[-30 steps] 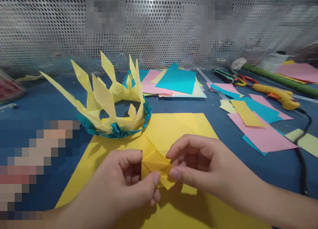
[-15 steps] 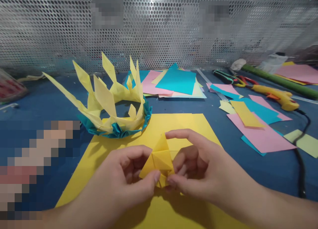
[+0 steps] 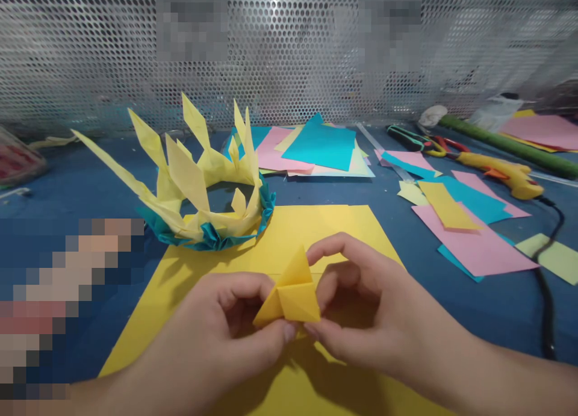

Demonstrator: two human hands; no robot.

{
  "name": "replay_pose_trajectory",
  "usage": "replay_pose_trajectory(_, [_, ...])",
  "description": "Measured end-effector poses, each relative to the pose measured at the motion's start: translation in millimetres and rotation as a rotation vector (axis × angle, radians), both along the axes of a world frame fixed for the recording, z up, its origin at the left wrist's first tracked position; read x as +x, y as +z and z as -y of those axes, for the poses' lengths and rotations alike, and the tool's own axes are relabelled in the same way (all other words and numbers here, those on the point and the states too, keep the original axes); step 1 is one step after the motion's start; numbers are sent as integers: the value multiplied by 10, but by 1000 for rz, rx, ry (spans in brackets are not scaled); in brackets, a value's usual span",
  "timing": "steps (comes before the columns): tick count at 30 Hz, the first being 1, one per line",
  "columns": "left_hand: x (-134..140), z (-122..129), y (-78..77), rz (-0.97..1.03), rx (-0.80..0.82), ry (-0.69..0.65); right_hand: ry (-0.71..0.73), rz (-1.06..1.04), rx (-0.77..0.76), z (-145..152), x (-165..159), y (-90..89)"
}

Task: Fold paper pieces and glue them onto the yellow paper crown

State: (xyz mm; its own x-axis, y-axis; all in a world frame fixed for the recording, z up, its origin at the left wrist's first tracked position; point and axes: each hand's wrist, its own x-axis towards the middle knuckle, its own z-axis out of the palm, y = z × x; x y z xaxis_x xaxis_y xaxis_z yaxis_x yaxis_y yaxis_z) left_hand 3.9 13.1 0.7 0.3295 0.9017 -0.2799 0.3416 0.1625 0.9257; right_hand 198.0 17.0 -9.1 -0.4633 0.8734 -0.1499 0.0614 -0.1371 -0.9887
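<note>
A small folded piece of yellow paper [image 3: 295, 292] is held between my two hands, with a pointed flap standing up at its top. My left hand [image 3: 237, 319] pinches its lower left side, thumb in front and fingers behind. On the right side, my right hand [image 3: 356, 301] grips it with the thumb at the lower corner and the index finger near the upper point. Under both hands lies a large yellow sheet [image 3: 316, 226]. Just beyond, to the left, stands a pale yellow paper crown [image 3: 189, 181] with tall points and a crumpled teal trim around its base.
Behind lies a pile of coloured sheets [image 3: 320, 145]. Paper scraps [image 3: 478, 241], a yellow glue gun [image 3: 506, 170] with a black cord [image 3: 547, 301], pliers [image 3: 438, 145] and a green rod [image 3: 501, 142] occupy the right. A perforated metal panel [image 3: 289, 55] closes off the back.
The folded paper has tipped in my hands, and its front square face now shows flatter and larger. My index finger has slipped slightly down from the tip.
</note>
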Motion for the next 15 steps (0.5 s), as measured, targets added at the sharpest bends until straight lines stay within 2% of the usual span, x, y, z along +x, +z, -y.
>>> replay_pose_trajectory(2, [2, 6, 8, 26, 2, -15, 18, 20, -16, -3, -1, 0])
replay_pose_trajectory(4, [0, 12, 16, 62, -2, -42, 12, 60, 55, 3, 1, -2])
replay_pose_trajectory(9, [-24, 26, 9, 114, -8, -82, -189, 124, 486, 12, 43, -4])
replay_pose_trajectory(12, [-51, 31, -21, 209, -100, -118, -99, 111, 580, -17, 60, 27])
replay_pose_trajectory(15, [-73, 32, -55, 174, -93, -128, 6, 148, 558, -32, 57, 69])
